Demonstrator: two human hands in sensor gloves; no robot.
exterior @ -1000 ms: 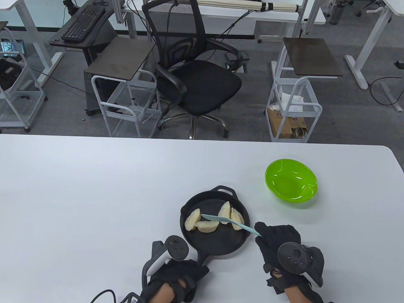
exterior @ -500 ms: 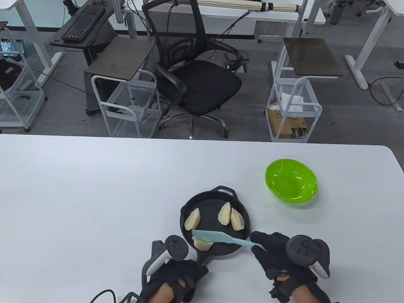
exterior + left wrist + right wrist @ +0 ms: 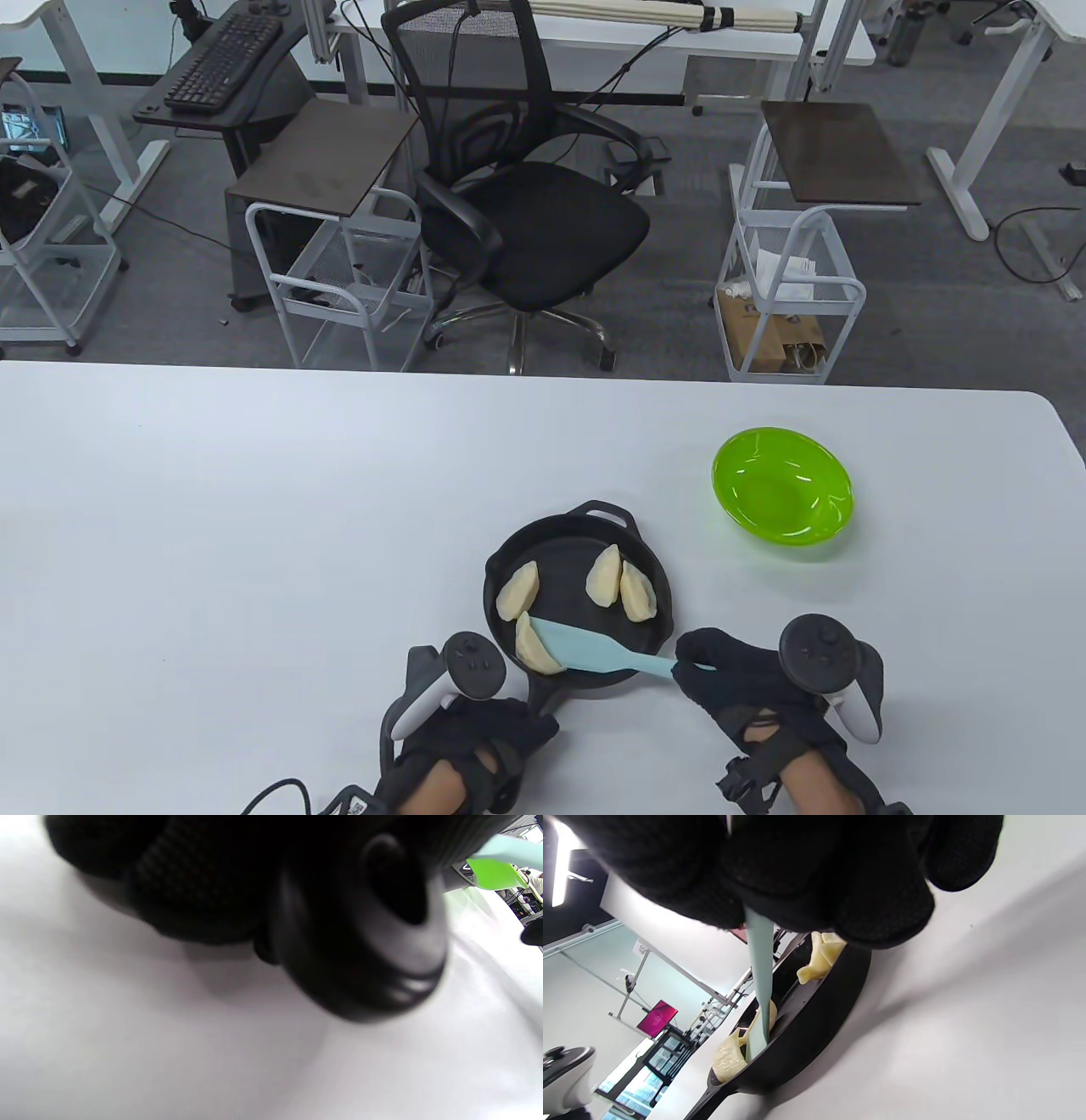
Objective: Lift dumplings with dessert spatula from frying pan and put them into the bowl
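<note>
A black frying pan (image 3: 560,543) sits near the table's front edge and holds several pale dumplings. One dumpling (image 3: 518,589) is at the pan's left and two (image 3: 606,576) lie side by side at its right. Another dumpling (image 3: 531,647) lies against the front rim. The light blue dessert spatula (image 3: 585,650) rests its blade against this dumpling's right side. My right hand (image 3: 721,672) grips the spatula's handle just right of the pan. My left hand (image 3: 488,732) holds the pan's handle (image 3: 543,694). The green bowl (image 3: 782,492) stands empty at the far right. In the right wrist view the spatula (image 3: 759,984) reaches down beside a dumpling (image 3: 729,1057).
The table's far edge runs behind the pan and bowl. An office chair (image 3: 526,221) and wire carts (image 3: 789,289) stand on the floor beyond it. The bowl (image 3: 494,874) shows blurred in the left wrist view.
The spatula swung from the pan's middle to its front. One dumpling slid from beside the left one to the front rim. My right hand drew back towards me and rolled.
</note>
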